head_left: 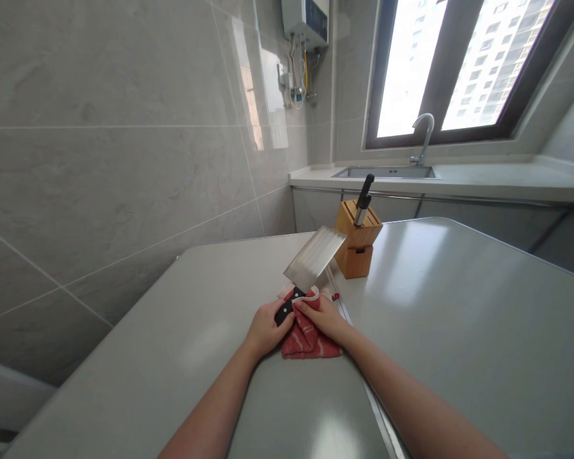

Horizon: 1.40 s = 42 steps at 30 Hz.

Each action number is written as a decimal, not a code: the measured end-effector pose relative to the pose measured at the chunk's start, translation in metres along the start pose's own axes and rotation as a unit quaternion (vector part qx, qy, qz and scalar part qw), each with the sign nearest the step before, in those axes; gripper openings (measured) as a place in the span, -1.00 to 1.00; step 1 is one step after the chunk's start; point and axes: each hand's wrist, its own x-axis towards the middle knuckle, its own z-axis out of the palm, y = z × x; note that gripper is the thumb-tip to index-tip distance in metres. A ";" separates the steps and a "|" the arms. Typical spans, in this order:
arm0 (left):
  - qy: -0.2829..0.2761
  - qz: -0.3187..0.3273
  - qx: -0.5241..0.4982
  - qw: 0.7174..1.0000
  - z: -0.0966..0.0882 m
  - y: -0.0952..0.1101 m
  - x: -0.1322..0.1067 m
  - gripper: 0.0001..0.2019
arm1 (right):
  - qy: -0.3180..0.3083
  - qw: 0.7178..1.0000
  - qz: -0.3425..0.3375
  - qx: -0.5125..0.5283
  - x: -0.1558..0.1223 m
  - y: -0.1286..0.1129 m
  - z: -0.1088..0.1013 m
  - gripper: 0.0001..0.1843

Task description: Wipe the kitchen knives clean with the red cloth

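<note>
A cleaver (314,256) with a broad metal blade and a black riveted handle is held above the table, its blade tilted up and away to the right. My left hand (266,328) is closed around the handle. In my right hand (326,317) a red and white cloth (309,339) is pinched, pressed against the handle close to the blade. Part of the cloth hangs below both hands. Behind the blade stands a wooden knife block (358,241) with black-handled knives (365,197) in its top.
The pale table (196,299) has a seam running lengthwise under my right forearm. A small red object (335,297) lies by that seam. Tiled wall rises on the left. Beyond the table is a counter (488,175) with a sink (385,172) and faucet (425,137) under a window.
</note>
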 end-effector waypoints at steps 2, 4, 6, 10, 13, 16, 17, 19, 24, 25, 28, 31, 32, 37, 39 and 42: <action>0.000 0.002 -0.001 1.000 0.000 0.000 0.000 -0.73 | -0.009 1.000 -0.001 0.007 0.000 -0.001 0.000 -0.68; 0.001 0.005 -0.002 1.000 0.000 -0.001 0.000 -0.73 | -0.010 1.000 0.003 0.014 0.000 -0.001 0.000 -0.67; 0.001 0.006 -0.005 1.000 0.000 -0.001 0.000 -0.74 | -0.007 1.000 0.007 0.017 -0.001 -0.001 0.000 -0.67; -0.002 0.005 -0.015 1.000 0.000 -0.001 0.000 -0.74 | 0.000 1.000 0.003 0.013 -0.001 -0.002 0.001 -0.69; -0.002 0.003 -0.015 1.000 0.000 -0.001 0.000 -0.74 | 0.005 1.000 0.002 0.009 -0.001 -0.002 0.001 -0.71; -0.001 0.007 -0.010 1.000 0.000 -0.001 0.000 -0.74 | 0.006 1.000 0.001 -0.001 -0.001 -0.002 0.001 -0.73; -0.001 0.007 -0.008 1.000 0.000 -0.001 0.000 -0.74 | 0.006 1.000 0.000 -0.004 -0.001 -0.001 0.001 -0.74; -0.001 0.008 -0.006 1.000 0.000 0.000 0.000 -0.75 | 0.004 1.000 -0.003 -0.008 -0.001 0.000 0.001 -0.75; 0.002 0.008 -0.007 1.000 0.000 0.001 0.000 -0.77 | -0.005 1.000 0.004 -0.008 0.000 0.005 0.001 -0.76; 0.003 0.007 -0.007 1.000 0.000 0.000 0.000 -0.77 | -0.003 1.000 0.004 -0.008 0.000 0.005 0.001 -0.76; 0.000 0.010 -0.012 1.000 0.000 0.000 -0.001 -0.78 | 0.004 1.000 -0.002 -0.007 -0.001 0.006 0.002 -0.77; -0.004 0.012 -0.020 1.000 -0.001 0.000 -0.001 -0.78 | 0.008 1.000 -0.009 -0.006 -0.002 0.005 0.002 -0.77; -0.005 0.011 -0.021 1.000 -0.001 0.000 -0.001 -0.78 | 0.008 1.000 -0.011 -0.007 -0.002 0.005 0.002 -0.76; -0.001 0.008 -0.024 1.000 0.000 -0.001 -0.001 -0.78 | 0.016 1.000 -0.011 -0.022 -0.002 0.005 0.002 -0.75; 0.002 0.009 -0.022 1.000 0.000 -0.002 -0.001 -0.77 | 0.018 1.000 -0.014 -0.014 -0.001 0.006 0.002 -0.74; 0.004 0.007 -0.017 1.000 0.001 -0.003 -0.001 -0.75 | 0.025 1.000 -0.016 0.001 0.000 0.009 0.003 -0.75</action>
